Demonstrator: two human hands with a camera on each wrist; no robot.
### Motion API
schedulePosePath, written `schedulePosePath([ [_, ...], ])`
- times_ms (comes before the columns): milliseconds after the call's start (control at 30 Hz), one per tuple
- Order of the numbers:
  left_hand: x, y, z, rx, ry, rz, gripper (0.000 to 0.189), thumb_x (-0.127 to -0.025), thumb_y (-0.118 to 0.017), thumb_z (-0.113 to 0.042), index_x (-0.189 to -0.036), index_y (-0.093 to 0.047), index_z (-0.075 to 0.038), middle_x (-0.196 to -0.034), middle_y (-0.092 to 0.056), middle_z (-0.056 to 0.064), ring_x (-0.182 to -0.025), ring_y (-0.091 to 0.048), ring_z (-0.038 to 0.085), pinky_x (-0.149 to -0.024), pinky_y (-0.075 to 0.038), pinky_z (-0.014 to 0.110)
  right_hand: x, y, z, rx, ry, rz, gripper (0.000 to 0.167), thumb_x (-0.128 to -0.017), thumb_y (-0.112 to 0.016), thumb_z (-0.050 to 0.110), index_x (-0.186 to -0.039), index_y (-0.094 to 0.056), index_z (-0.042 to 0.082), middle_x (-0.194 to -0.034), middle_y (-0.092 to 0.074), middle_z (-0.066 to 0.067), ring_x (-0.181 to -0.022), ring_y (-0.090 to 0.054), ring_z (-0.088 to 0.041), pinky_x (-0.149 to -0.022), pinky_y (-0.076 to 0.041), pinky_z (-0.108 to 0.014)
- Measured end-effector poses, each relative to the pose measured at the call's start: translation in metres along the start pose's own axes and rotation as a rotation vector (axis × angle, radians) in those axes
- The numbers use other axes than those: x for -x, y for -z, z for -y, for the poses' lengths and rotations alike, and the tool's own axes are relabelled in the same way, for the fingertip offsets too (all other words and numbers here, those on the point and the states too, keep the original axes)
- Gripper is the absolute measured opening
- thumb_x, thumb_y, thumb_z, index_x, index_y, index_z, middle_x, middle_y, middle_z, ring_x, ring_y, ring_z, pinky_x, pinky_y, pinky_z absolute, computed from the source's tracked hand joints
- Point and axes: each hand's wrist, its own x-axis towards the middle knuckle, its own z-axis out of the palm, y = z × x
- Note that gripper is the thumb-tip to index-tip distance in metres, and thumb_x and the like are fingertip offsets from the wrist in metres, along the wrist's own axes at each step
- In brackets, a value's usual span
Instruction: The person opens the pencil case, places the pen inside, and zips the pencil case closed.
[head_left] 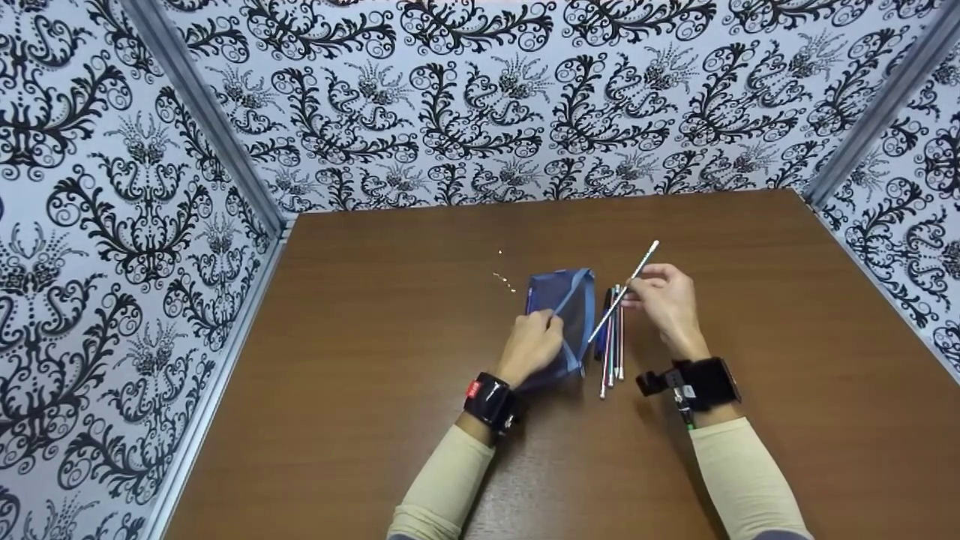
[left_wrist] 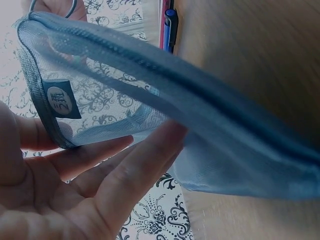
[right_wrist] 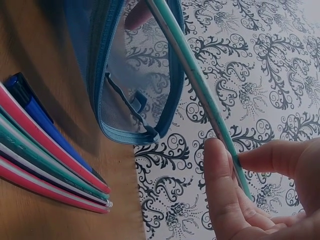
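Note:
My left hand [head_left: 531, 345] grips a blue mesh zipper pouch [head_left: 577, 307], its fingers spread against the mesh in the left wrist view. The pouch's zipped mouth gapes towards the right, and a small dark label [left_wrist: 62, 100] shows on it. Between thumb and fingertips my right hand [head_left: 667, 304] pinches a green-and-white striped pencil [right_wrist: 200, 90]. It slants down to the left, its lower end close by the pouch's mouth. Under it on the table lie several striped pencils [right_wrist: 60, 165], red and green with white, side by side with a blue pen [right_wrist: 37, 117] with a black cap.
Small white specks [head_left: 504, 280] lie on the brown wooden table [head_left: 375, 337] left of the pouch. Patterned black-and-white walls [head_left: 480, 97] rise at the back and both sides, with grey metal posts [head_left: 210, 112] at the corners. Each wrist wears a black camera strap [head_left: 705, 382].

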Motion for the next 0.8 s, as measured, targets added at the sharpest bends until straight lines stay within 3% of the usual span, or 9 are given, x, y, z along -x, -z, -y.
schedulePosePath([
  [433, -0.0001, -0.0007, 0.0019, -0.015, -0.039, -0.044, 0.028, -0.096, -0.045, -0.017, -0.071, -0.054, -0.011, -0.073, -0.061, 0.009, -0.071, -0.057, 0.021, -0.065, -0.047, 0.035, 0.0014, -0.003, -0.0005, -0.012, -0.001, 0.015, 0.041, -0.091, -0.059, -0.006, -0.127, -0.04, -0.014, -0.088, -0.069, -0.01, -0.067, -0.067, -0.012, -0.071, -0.058, -0.029],
  [800, -0.0005, -0.0015, 0.003, -0.004, -0.014, -0.026, 0.028, -0.097, -0.044, -0.019, -0.073, -0.056, -0.012, -0.073, -0.058, 0.007, -0.07, -0.056, 0.02, -0.064, -0.046, 0.033, 0.0019, -0.0082, -0.0044, 0.015, -0.003, 0.026, 0.038, -0.091, -0.058, -0.005, -0.125, -0.041, -0.011, -0.098, -0.068, -0.021, -0.067, -0.067, -0.012, -0.071, -0.058, -0.027],
])
